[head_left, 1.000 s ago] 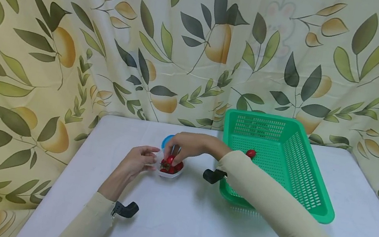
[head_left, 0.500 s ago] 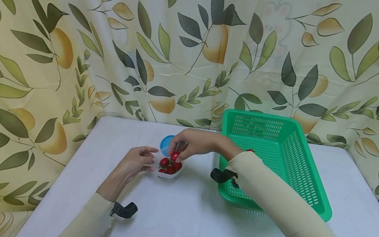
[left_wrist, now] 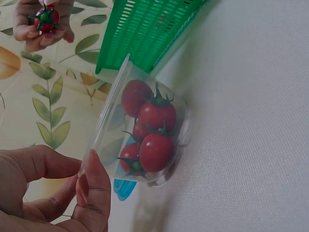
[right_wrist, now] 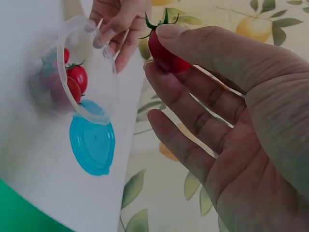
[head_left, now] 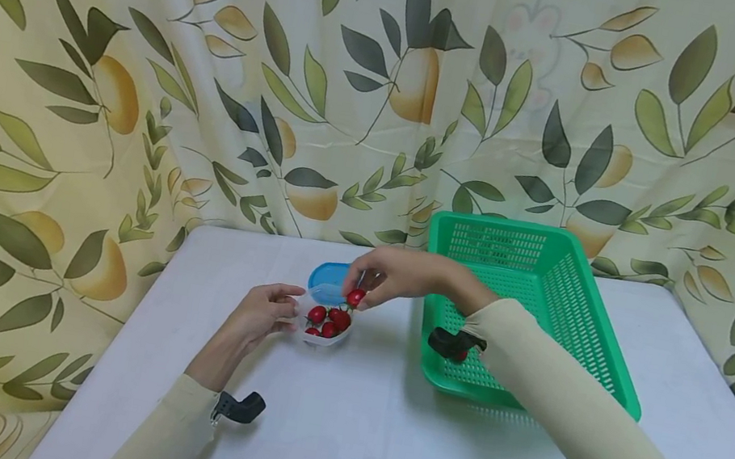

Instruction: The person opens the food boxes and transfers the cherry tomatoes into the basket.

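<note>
My right hand [head_left: 397,272] pinches a red cherry tomato [right_wrist: 166,54] with a green calyx between thumb and fingertips, just above and right of a small clear plastic container [left_wrist: 107,104]. Several more cherry tomatoes [left_wrist: 157,152] lie inside that container, on the white table. At its left side, my left hand [head_left: 260,313] pinches the rim between thumb and fingers, as the left wrist view shows. Behind the container lies a blue lid [right_wrist: 91,147], partly covered by my right hand in the head view.
A large green plastic basket [head_left: 603,337] stands on the right of the white table [head_left: 332,428], under my right forearm. One red tomato [head_left: 461,356] in it is mostly hidden by the wrist camera. A leaf-patterned curtain [head_left: 211,112] hangs behind.
My right hand has lifted a cherry tomato out of the container and moved right toward the basket. More of the blue lid shows. The left hand stays at the container's rim.
</note>
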`<action>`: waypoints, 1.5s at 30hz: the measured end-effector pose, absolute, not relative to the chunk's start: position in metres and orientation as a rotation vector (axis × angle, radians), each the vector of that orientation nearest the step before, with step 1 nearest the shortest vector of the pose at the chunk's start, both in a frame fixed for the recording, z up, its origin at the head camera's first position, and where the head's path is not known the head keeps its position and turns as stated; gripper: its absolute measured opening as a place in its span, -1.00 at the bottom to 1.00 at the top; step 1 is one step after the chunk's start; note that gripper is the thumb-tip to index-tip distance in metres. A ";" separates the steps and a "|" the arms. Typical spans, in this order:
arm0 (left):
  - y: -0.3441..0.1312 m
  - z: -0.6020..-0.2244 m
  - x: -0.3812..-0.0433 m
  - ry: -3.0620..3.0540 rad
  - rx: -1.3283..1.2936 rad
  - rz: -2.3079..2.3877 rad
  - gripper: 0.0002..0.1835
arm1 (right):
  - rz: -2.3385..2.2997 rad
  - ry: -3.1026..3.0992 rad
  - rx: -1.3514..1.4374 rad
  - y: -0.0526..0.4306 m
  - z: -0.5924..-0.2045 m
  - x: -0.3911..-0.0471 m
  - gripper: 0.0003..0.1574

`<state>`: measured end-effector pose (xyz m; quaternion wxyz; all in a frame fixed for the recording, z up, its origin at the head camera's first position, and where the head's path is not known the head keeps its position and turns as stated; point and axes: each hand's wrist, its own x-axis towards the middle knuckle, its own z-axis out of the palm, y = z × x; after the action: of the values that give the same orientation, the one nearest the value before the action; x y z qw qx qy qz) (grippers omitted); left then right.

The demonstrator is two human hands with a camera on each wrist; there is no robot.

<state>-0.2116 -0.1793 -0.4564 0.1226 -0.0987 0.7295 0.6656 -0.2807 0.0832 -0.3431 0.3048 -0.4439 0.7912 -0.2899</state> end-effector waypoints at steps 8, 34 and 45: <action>-0.179 -0.456 -0.211 2.140 -0.296 1.931 -0.57 | -0.831 2.086 -1.132 0.102 -0.340 -0.278 -0.65; -0.181 -0.458 -0.210 2.149 -0.295 1.922 -0.56 | -0.861 2.258 -1.015 0.176 -0.332 -0.270 -0.64; -0.180 -0.457 -0.212 2.152 -0.273 1.927 -0.56 | -0.967 2.252 -0.977 0.217 -0.339 -0.272 -0.66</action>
<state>-0.2116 -0.1803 -0.4569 0.1197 -0.0934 0.7365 0.6592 -0.2721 0.2169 -0.3392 0.2490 -0.3585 0.8267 -0.3550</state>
